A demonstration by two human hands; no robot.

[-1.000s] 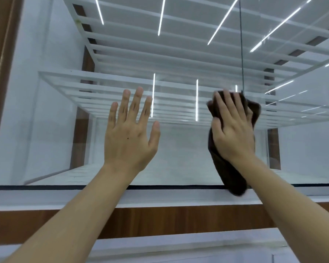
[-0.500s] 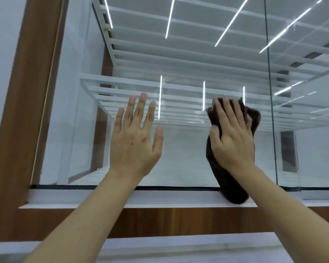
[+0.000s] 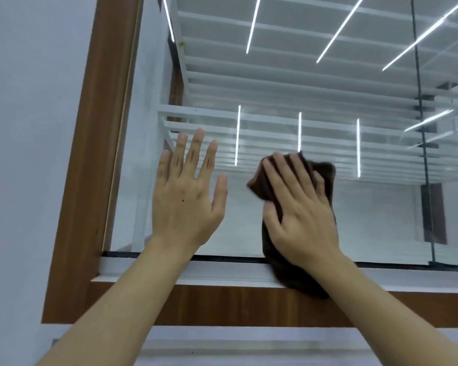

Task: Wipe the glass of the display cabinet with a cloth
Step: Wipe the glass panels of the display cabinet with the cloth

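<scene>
The display cabinet's glass (image 3: 288, 83) fills the upper middle and right of the head view, with white shelves and light strips showing through it. My right hand (image 3: 299, 207) lies flat with straight fingers on a dark brown cloth (image 3: 325, 175) and presses it against the pane. The cloth's lower end hangs over the white sill. My left hand (image 3: 188, 196) is spread flat on the glass just left of the cloth, fingers pointing up, holding nothing.
A brown wooden frame (image 3: 95, 143) borders the glass on the left and along the bottom. A white sill (image 3: 222, 273) runs under the pane. A dark vertical seam (image 3: 423, 143) divides the glass at the right. A white wall (image 3: 29, 128) stands at the far left.
Both hands and the cloth have shifted left along the glass, toward the wooden frame; the vertical seam now sits far to the right of the cloth. The hands are closer together.
</scene>
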